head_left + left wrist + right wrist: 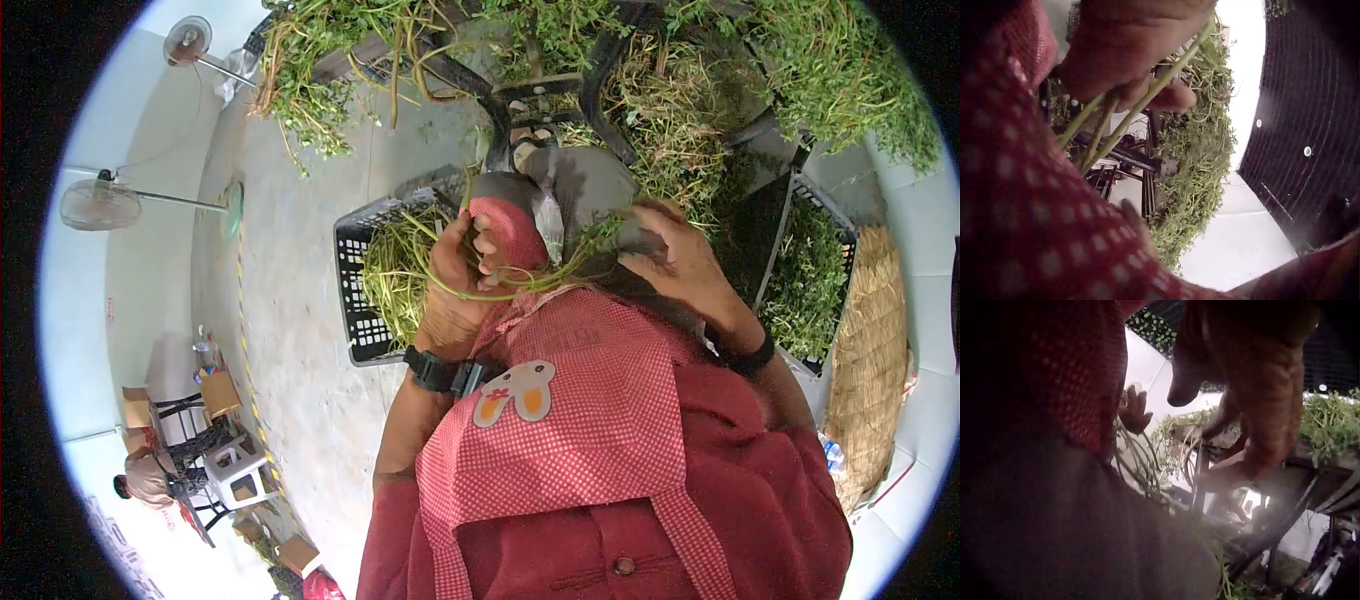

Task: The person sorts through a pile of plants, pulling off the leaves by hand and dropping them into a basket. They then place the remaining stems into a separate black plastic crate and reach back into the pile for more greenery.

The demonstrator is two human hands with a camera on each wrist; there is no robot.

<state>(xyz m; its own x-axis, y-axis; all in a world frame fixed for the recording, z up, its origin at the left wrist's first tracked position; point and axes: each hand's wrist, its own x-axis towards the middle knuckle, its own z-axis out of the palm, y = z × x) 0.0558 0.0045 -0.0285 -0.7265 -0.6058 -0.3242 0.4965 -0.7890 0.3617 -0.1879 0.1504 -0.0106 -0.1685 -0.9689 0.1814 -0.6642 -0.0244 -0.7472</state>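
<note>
Long green plant stems (480, 297) loop across the lap, with thin leafy ends (597, 236) reaching toward the right. My left hand (455, 265) grips the stems with its fingers curled; in the left wrist view stems (1147, 97) run past the fingers. Beside the leafy ends is my right hand (680, 255), its thumb and fingers spread apart. The right wrist view shows the right hand (1254, 400) with a gap between thumb and fingers and nothing held there; the left hand (1135, 411) and stems (1138, 459) appear beyond it.
A black crate (352, 290) of stems stands at the left, and another crate (842, 240) of leafy greens at the right. Greens (850, 80) heap over the table ahead, above dark metal legs (600, 90). A straw mat roll (870, 370) stands far right.
</note>
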